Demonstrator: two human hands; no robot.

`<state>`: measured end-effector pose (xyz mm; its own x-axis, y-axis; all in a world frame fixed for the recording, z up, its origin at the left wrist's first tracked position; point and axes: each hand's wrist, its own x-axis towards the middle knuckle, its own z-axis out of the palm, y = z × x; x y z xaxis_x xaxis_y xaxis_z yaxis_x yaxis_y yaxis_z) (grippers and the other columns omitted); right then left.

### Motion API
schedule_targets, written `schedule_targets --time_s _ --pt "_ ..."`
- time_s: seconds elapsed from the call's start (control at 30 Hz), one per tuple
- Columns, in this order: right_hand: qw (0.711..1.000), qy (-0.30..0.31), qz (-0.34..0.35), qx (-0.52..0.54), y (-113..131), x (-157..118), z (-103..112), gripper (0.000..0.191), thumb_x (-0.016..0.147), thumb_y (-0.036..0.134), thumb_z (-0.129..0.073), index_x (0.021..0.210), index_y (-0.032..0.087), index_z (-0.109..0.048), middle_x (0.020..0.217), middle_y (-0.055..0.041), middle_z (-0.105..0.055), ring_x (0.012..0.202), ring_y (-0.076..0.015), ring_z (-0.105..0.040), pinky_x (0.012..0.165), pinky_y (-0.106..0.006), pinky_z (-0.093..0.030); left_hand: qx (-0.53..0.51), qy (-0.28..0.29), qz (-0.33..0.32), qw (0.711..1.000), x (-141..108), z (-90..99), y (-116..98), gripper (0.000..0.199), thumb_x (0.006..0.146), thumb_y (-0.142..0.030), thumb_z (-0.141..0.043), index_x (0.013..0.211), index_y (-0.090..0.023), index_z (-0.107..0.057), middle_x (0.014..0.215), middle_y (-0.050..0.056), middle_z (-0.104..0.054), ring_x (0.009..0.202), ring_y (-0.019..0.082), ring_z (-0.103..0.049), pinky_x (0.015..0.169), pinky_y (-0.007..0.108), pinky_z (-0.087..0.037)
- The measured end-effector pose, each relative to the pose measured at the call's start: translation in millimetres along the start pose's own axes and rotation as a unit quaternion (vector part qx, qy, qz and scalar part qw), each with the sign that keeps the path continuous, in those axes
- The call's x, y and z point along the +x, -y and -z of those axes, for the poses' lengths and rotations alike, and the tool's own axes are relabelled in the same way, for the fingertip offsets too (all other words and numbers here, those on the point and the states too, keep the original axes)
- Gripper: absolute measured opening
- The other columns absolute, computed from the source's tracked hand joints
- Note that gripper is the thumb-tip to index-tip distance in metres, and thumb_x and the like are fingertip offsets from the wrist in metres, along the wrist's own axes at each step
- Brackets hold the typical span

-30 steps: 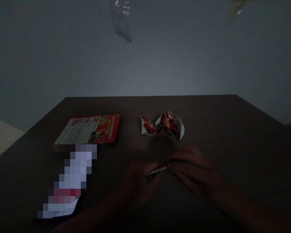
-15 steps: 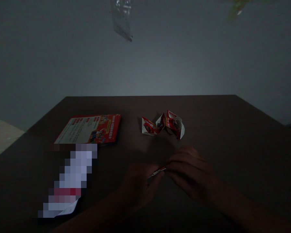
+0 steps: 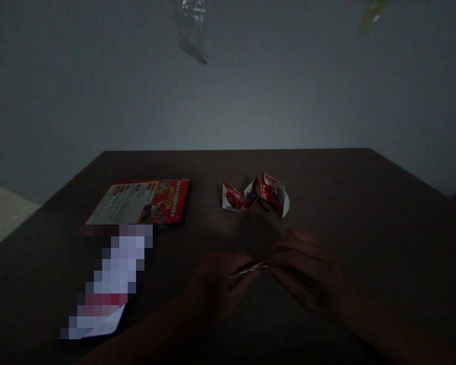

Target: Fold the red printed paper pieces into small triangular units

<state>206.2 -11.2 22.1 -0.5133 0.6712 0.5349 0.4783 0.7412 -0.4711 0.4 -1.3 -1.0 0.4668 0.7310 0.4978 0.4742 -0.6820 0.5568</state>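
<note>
A thin folded paper piece [image 3: 249, 269], seen edge-on with white and red edges, is held between my two hands. My left hand [image 3: 222, 284] is closed on its left part, thumb and fingers on either side. My right hand [image 3: 307, 268] pinches its right end with the fingertips. Beyond my hands, a red and white folded paper strip [image 3: 273, 195] stands in a zigzag on the dark table [image 3: 345, 182]. The image is dim, so finger details are hard to make out.
A red printed booklet [image 3: 167, 203] lies at the left of the table. Nearer me is a lit, pixelated device [image 3: 117, 274], perhaps a phone. A clear plastic bag [image 3: 192, 33] hangs on the wall behind.
My right hand has moved slightly to the right, and more of the paper piece shows between my hands. The zigzag strip and the booklet have stayed in place.
</note>
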Motion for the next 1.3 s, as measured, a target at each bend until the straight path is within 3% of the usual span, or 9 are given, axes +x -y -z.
schedule_targets --time_s 0.1,0.2,0.37,0.73,0.87,0.97,1.17,1.3 --pt "0.989 -0.015 -0.094 0.114 0.9 1.2 -1.8 0.005 0.082 0.012 -0.064 0.084 0.016 -0.062 0.085 -0.0042 -0.063 0.079 -0.0144 -0.060 0.068 -0.027 -0.047 -0.093 -0.042 0.064 0.993 1.9 2.5 -0.7 0.010 0.073 -0.016 -0.071 0.083 -0.017 -0.068 0.072 0.000 -0.073 0.061 0.013 -0.067 0.055 0.018 -0.049" --pt "0.971 -0.027 -0.151 0.184 1.3 2.5 -5.0 0.003 0.082 0.016 -0.065 0.080 0.017 -0.063 0.083 -0.0032 -0.063 0.077 -0.0137 -0.062 0.065 -0.024 -0.048 -0.127 -0.027 0.066 0.989 3.0 2.8 0.0 0.005 0.076 -0.014 -0.067 0.080 -0.017 -0.069 0.075 0.001 -0.073 0.065 0.013 -0.068 0.059 0.019 -0.051" --pt "0.976 -0.032 -0.139 0.166 2.4 2.8 -4.1 0.005 0.081 0.014 -0.065 0.084 0.017 -0.066 0.083 -0.0041 -0.064 0.076 -0.0143 -0.062 0.066 -0.026 -0.049 -0.072 -0.033 0.039 0.996 2.4 2.5 -0.6 0.012 0.079 -0.010 -0.062 0.072 -0.016 -0.070 0.070 0.000 -0.071 0.060 0.011 -0.066 0.057 0.017 -0.050" --pt "0.965 0.016 -0.140 0.223 3.6 5.1 -4.8 0.010 0.081 0.015 -0.065 0.089 0.018 -0.070 0.086 -0.0055 -0.065 0.078 -0.0150 -0.062 0.066 -0.027 -0.050 -0.100 -0.060 -0.041 0.992 1.2 1.3 0.8 0.006 0.080 -0.011 -0.063 0.080 -0.015 -0.068 0.072 0.002 -0.071 0.061 0.010 -0.066 0.056 0.015 -0.051" --pt "0.955 0.023 -0.159 0.251 3.7 5.3 -7.3 0.013 0.082 0.016 -0.064 0.090 0.021 -0.073 0.089 -0.0047 -0.065 0.081 -0.0148 -0.061 0.070 -0.027 -0.049 -0.123 -0.062 -0.042 0.990 1.6 2.3 -2.1 0.014 0.077 -0.008 -0.067 0.089 -0.015 -0.066 0.075 0.003 -0.071 0.065 0.011 -0.067 0.060 0.016 -0.052" --pt "0.906 0.008 -0.231 0.355 2.6 4.5 -8.0 0.010 0.083 0.021 -0.064 0.085 0.021 -0.074 0.087 -0.0032 -0.066 0.080 -0.0142 -0.062 0.071 -0.026 -0.049 -0.163 -0.079 -0.031 0.983 0.5 3.4 -5.2 0.029 0.074 -0.006 -0.069 0.100 -0.015 -0.061 0.080 0.002 -0.071 0.070 0.011 -0.068 0.066 0.018 -0.054" --pt "0.763 0.024 -0.355 0.540 -3.7 0.8 -16.3 0.014 0.079 0.028 -0.070 0.088 0.019 -0.076 0.077 -0.0024 -0.071 0.072 -0.0118 -0.062 0.069 -0.023 -0.047 -0.169 -0.105 -0.080 0.977 -2.6 0.8 -1.9 0.024 0.075 -0.001 -0.066 0.094 -0.016 -0.061 0.082 0.003 -0.067 0.072 0.010 -0.065 0.063 0.018 -0.053" --pt "0.715 0.021 -0.382 0.585 -5.1 0.0 -20.7 0.018 0.078 0.029 -0.072 0.092 0.018 -0.075 0.075 -0.0036 -0.073 0.068 -0.0118 -0.063 0.070 -0.025 -0.047 -0.143 -0.093 -0.073 0.983 -2.7 -0.1 -0.2 0.021 0.078 -0.004 -0.063 0.094 -0.017 -0.062 0.083 0.004 -0.066 0.072 0.011 -0.064 0.062 0.021 -0.053"
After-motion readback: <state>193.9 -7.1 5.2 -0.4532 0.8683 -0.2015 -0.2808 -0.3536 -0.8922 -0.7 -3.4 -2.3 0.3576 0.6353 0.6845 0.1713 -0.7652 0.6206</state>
